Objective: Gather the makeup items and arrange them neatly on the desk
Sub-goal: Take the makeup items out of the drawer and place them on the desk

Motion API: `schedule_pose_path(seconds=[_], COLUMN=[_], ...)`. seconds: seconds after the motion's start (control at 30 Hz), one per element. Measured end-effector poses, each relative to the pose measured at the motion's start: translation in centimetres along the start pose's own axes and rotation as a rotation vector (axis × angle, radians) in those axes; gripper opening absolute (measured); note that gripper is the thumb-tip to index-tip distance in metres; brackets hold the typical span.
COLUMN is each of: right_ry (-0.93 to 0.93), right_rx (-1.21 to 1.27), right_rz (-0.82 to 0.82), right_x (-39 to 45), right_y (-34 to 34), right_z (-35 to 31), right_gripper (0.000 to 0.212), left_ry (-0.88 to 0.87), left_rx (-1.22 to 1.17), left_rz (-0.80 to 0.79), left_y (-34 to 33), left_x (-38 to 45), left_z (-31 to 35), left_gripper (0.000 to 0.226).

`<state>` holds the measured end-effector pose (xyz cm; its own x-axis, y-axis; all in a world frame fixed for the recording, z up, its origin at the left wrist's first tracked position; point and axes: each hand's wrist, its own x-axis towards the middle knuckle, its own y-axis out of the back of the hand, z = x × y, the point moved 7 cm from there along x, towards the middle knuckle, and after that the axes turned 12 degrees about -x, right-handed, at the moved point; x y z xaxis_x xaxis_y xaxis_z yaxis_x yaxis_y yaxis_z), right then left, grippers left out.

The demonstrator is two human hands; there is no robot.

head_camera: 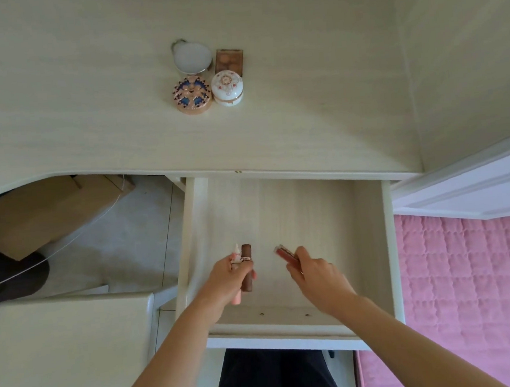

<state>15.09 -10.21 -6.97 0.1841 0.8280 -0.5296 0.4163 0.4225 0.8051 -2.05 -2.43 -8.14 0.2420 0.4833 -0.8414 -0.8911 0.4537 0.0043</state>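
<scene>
brown tube: sits in the left hand (230,274) over the open drawer (372,244), lower middle of the frame. Its long axis runs nearly straight up and down the picture, top end tipped a hair to the left, brown tube (247,266) point here.
pink tube: same hand, right beside the brown one on its left side, roughly parallel. Pale tip pokes out above the fingers, pink end (237,298) shows below the palm.
red tube: in the right hand (313,276), lies diagonal, free end aimed at the upper left of the frame, red tube (285,255).
left hand: closed round both tubes, fingers curled, back of the hand facing up.
right hand: pinching the red tube near one end, rest of the fingers loosely bent.
arms: both come up from the bottom edge, bare forearms, reaching in over the drawer's front rim.
tabletop (86,115): four items huddled together in the upper middle, a round white compact (191,57), a small brown case (229,60) beside it, then a pink patterned compact (192,94) and a white domed jar (227,87) in front, touching or nearly so.
</scene>
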Motion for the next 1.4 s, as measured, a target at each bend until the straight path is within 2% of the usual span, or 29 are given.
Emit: schedule_pose_path(seconds=[0.3, 0.6, 0.83, 1.03, 1.13, 1.2, 1.4], right_ry=[-0.074, -0.250, -0.293, -0.329, -0.332, -0.323, -0.350], right_rx=[0.356, 0.726, 1.002, 1.075, 1.121, 1.163, 1.040], right_rz=[0.069, 0.097, 0.074, 0.106, 0.103, 0.098, 0.157], right_x=[-2.2, -0.6, 3.5, 8.9, 11.8, 13.5, 17.8], right_y=[5.3, 10.1, 15.7, 20.3, 22.2, 23.2, 25.6], right_z=[0.5, 1.2, 0.5, 0.5, 0.5, 0.6, 1.7], right_gripper=[0.012, 0.017, 0.018, 0.016, 0.014, 0.013, 0.016], left_ry=[-0.122, -0.208, -0.297, -0.346, -0.358, -0.363, -0.438], left_rx=[-0.259, -0.369, -0.235, -0.099, -0.057, -0.020, 0.183], left_rz=[0.015, 0.013, 0.080, 0.104, 0.109, 0.101, 0.108], left_y=[-3.4, -5.1, -4.9, -5.5, -6.0, -6.5, -7.8], left_x=[-4.9, -5.4, -2.5, 1.1, 2.8, 4.0, 6.6], left_z=[4.0, 9.7, 17.7, 25.0, 28.1, 29.8, 33.7], left_gripper=[0.022, 0.017, 0.006, 0.005, 0.012, 0.005, 0.005])
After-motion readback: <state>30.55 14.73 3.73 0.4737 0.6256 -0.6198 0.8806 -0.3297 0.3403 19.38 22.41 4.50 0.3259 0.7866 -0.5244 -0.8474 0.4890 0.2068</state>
